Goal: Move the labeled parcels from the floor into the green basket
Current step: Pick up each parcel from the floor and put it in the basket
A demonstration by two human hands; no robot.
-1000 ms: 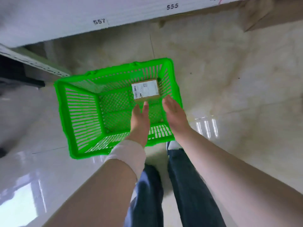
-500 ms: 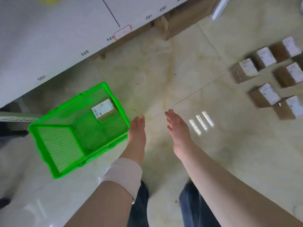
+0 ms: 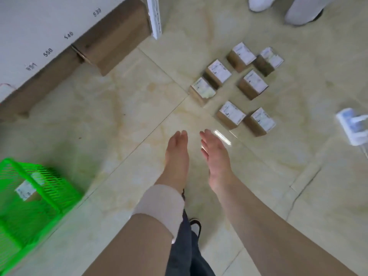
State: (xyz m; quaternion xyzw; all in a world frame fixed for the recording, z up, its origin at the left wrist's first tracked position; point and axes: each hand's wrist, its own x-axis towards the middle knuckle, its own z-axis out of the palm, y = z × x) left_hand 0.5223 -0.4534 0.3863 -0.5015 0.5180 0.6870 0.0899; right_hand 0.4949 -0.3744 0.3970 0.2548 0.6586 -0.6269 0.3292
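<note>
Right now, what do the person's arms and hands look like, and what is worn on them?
The left arm and right arm have no sleeves. The left hand and right hand wear no gloves, and no rings show. A wide pale wrap circles the left wrist.

Bright, floor glare (image 3: 223, 137), seemingly motion-blurred edges

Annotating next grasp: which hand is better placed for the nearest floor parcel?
Probably right: the right hand is open, empty and closer to the nearest parcel; the left hand is farther.
</note>
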